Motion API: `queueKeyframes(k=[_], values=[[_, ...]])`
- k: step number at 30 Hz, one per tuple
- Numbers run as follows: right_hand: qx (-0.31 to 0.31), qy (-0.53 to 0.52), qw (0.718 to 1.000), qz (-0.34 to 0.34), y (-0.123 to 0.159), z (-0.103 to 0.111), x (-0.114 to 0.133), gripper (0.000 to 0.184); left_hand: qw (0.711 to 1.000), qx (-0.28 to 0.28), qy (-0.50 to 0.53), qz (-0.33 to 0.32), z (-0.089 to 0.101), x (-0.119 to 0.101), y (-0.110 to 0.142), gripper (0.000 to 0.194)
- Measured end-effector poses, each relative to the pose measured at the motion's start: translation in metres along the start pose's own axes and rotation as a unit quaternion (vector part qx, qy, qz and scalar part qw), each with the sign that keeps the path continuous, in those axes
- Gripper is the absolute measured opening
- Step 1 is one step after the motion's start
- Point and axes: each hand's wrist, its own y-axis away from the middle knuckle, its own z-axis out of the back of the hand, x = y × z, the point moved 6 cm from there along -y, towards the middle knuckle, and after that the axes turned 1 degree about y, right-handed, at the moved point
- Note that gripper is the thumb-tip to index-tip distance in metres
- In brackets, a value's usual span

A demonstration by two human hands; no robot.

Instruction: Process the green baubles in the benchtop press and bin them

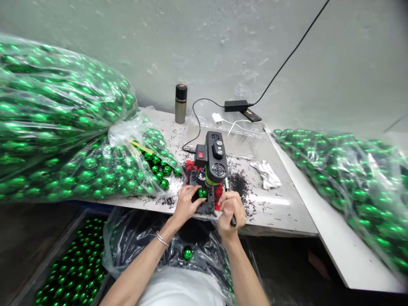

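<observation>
My left hand (185,202) pinches a shiny green ball (202,193) between thumb and fingers. The ball sits on the dark base of a small black bench drill press (216,154), beneath its head. My right hand (231,209) is closed in a fist around the press's lever, whose black handle end (233,221) pokes out below the fingers. The fist hides most of the lever. Between my forearms, another green ball (188,253) lies on transparent plastic over my lap.
Bags of green balls (57,127) crowd the left; another bag (347,178) lies on the right. Black shavings (239,185) litter the table around the press. Behind stand a flask (180,104) and a power adapter (236,106). White gloves (267,174) lie right. A bin of balls (75,265) is below left.
</observation>
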Motion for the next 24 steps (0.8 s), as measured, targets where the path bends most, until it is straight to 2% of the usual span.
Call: queueKeyframes(k=[4,8,10,13,14,16,20,22,24], values=[[0.008,0.002,1.0,-0.029,-0.006,0.001,0.004,0.03,0.997,-0.008,-0.003,-0.08,0.015,-0.009,0.023,0.03],[-0.003,-0.009,0.999,-0.033,0.002,0.001,-0.001,0.03,0.989,0.005,-0.032,-0.148,0.037,-0.02,0.055,0.05],[-0.018,-0.014,0.999,-0.034,0.004,-0.001,-0.003,0.031,0.987,-0.008,-0.047,-0.156,0.05,-0.023,0.057,0.053],[-0.046,-0.025,0.998,-0.039,0.005,-0.002,-0.004,0.032,0.982,-0.076,-0.096,-0.143,0.071,-0.018,0.034,0.04],[-0.053,-0.028,0.997,-0.042,0.005,-0.003,-0.004,0.033,0.979,-0.095,-0.126,-0.128,0.075,-0.013,0.02,0.036],[-0.058,-0.03,0.997,-0.046,0.005,-0.004,-0.004,0.033,0.971,-0.1,-0.202,-0.078,0.076,0.001,-0.013,0.029],[-0.043,-0.025,0.998,-0.045,0.004,-0.003,-0.003,0.032,0.956,0.011,-0.294,0.022,0.057,0.03,-0.066,0.027],[-0.033,-0.024,0.998,-0.041,0.005,-0.002,-0.003,0.031,0.958,0.051,-0.276,0.059,0.052,0.036,-0.076,0.03],[-0.026,-0.024,0.999,-0.037,0.006,-0.002,-0.003,0.03,0.971,0.053,-0.208,0.104,0.054,0.038,-0.077,0.037]])
